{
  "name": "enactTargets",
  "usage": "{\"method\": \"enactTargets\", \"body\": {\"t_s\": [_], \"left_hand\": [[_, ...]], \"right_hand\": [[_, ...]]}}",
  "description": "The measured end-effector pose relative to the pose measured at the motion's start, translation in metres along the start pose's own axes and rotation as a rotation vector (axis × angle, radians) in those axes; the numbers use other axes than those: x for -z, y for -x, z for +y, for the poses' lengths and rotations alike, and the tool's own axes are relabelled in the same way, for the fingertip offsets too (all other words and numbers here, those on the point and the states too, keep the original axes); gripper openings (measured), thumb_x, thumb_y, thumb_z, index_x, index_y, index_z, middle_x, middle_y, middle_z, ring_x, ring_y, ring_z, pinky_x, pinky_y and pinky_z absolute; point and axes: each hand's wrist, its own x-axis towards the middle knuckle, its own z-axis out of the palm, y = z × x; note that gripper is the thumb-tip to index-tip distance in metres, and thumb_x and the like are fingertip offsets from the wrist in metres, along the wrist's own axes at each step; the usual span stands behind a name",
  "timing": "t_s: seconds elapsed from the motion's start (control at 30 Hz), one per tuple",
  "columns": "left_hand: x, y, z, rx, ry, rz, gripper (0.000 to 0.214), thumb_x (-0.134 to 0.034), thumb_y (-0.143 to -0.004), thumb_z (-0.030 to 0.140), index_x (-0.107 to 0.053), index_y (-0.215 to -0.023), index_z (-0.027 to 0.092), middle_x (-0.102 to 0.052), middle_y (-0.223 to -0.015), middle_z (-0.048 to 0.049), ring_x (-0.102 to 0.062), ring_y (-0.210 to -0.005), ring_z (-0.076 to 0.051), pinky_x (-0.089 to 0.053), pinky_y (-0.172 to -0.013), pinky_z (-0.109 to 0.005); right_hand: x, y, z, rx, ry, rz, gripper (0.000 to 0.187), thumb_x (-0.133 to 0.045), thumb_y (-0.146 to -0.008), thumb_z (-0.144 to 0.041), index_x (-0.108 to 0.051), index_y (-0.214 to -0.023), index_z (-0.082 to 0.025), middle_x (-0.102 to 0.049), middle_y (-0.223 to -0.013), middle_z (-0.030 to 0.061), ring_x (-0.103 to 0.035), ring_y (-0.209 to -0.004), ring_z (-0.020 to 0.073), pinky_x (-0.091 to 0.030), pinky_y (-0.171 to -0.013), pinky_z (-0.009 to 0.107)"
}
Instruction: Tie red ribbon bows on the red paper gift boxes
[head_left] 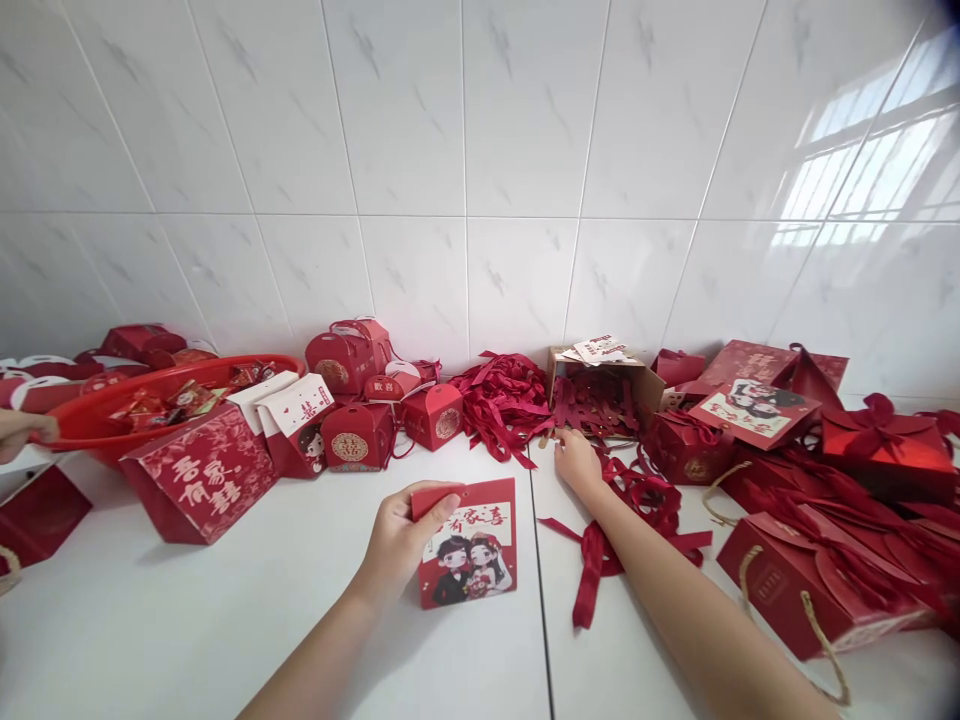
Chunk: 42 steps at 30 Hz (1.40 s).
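Observation:
My left hand (409,530) is closed on a red wedding favor box (470,570) printed with a cartoon bride and groom, held upright above the white table (300,620). Further back, my right hand (576,458) is at the front of an open cardboard carton (646,385). Its fingers are curled together; whatever is between them is too small or hidden to make out. Dark red ribbons (604,395) fill the carton. Another pile of red ribbons (504,395) lies left of it, and loose ribbons (592,570) lie beneath my right forearm.
Another person's hand (22,432) touches a red plastic basin (82,425) holding wrapped sweets. Red gift boxes (202,475) and small favor boxes (360,437) stand along the tiled wall (412,280). Ribboned boxes with rope handles (817,575) crowd the right side.

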Motion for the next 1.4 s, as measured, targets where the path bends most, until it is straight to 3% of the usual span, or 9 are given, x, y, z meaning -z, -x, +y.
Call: {"method": "enactTargets", "body": {"t_s": [0.1, 0.27, 0.63, 0.83, 0.97, 1.13, 1.27, 1.4], "left_hand": [[0.002, -0.001, -0.002, 0.005, 0.01, -0.023, 0.031, -0.076, -0.067, 0.041, -0.07, -0.084, 0.016, -0.073, -0.082, -0.0069, -0.067, -0.077, -0.024, -0.055, -0.068, -0.031], [0.003, -0.003, -0.005, -0.015, -0.008, -0.015, 0.031, -0.076, -0.067, 0.04, -0.07, -0.085, 0.015, -0.073, -0.087, -0.0082, -0.067, -0.08, -0.025, -0.054, -0.068, -0.03], [0.002, -0.001, -0.006, 0.003, 0.083, -0.056, 0.035, -0.076, -0.068, 0.04, -0.067, -0.091, 0.015, -0.075, -0.085, -0.008, -0.069, -0.08, -0.025, -0.055, -0.066, -0.03], [0.001, -0.001, -0.004, -0.005, 0.113, -0.068, 0.034, -0.077, -0.068, 0.038, -0.067, -0.091, 0.014, -0.075, -0.086, -0.008, -0.069, -0.076, -0.023, -0.055, -0.064, -0.027], [0.0, -0.001, -0.004, -0.027, 0.106, -0.049, 0.033, -0.077, -0.068, 0.038, -0.067, -0.088, 0.014, -0.075, -0.085, -0.007, -0.069, -0.076, -0.021, -0.054, -0.065, -0.025], [0.0, 0.0, -0.005, -0.023, 0.114, -0.047, 0.031, -0.077, -0.069, 0.038, -0.066, -0.087, 0.015, -0.074, -0.081, -0.0045, -0.068, -0.073, -0.019, -0.054, -0.066, -0.025], [-0.001, 0.001, -0.005, -0.02, 0.102, -0.041, 0.032, -0.076, -0.069, 0.039, -0.066, -0.087, 0.015, -0.073, -0.078, -0.0038, -0.067, -0.072, -0.019, -0.054, -0.066, -0.026], [0.0, 0.001, -0.005, -0.023, 0.055, -0.024, 0.035, -0.076, -0.068, 0.041, -0.066, -0.088, 0.014, -0.073, -0.081, -0.0055, -0.067, -0.073, -0.02, -0.054, -0.066, -0.027]], "right_hand": [[-0.004, -0.003, -0.007, 0.089, 0.087, 0.009, 0.027, -0.045, -0.087, -0.014, -0.067, -0.104, -0.016, -0.058, -0.114, 0.0137, -0.052, -0.106, 0.0264, -0.041, -0.083, 0.034], [-0.006, 0.002, -0.011, 0.215, 0.182, -0.023, 0.03, -0.04, -0.091, -0.022, -0.07, -0.095, -0.017, -0.061, -0.116, 0.0121, -0.044, -0.113, 0.0281, -0.034, -0.09, 0.038], [0.014, 0.04, -0.021, 0.247, 0.246, -0.126, 0.02, -0.051, -0.087, -0.025, -0.065, -0.099, -0.017, -0.069, -0.098, 0.01, -0.057, -0.095, 0.0239, -0.029, -0.086, 0.037], [0.027, 0.051, -0.021, 0.257, 0.242, -0.188, 0.019, -0.053, -0.085, -0.02, -0.069, -0.075, -0.016, -0.069, -0.089, 0.0099, -0.06, -0.084, 0.0223, -0.029, -0.085, 0.037], [0.026, 0.06, -0.024, 0.273, 0.173, -0.161, 0.023, -0.049, -0.085, -0.019, -0.068, -0.075, -0.012, -0.067, -0.091, 0.0144, -0.058, -0.087, 0.0241, -0.03, -0.087, 0.038], [0.024, 0.064, -0.023, 0.167, -0.016, -0.08, 0.018, -0.048, -0.083, -0.014, -0.065, -0.078, -0.011, -0.065, -0.089, 0.0143, -0.057, -0.082, 0.0233, -0.036, -0.078, 0.035], [0.026, 0.05, -0.013, 0.022, -0.245, -0.045, 0.017, -0.05, -0.086, -0.019, -0.062, -0.078, -0.012, -0.063, -0.079, 0.0064, -0.058, -0.073, 0.0179, -0.043, -0.069, 0.031], [0.033, 0.021, 0.005, -0.13, -0.465, -0.05, 0.023, -0.052, -0.092, -0.032, -0.06, -0.1, -0.013, -0.063, -0.094, 0.0043, -0.062, -0.08, 0.015, -0.052, -0.072, 0.032]]}}
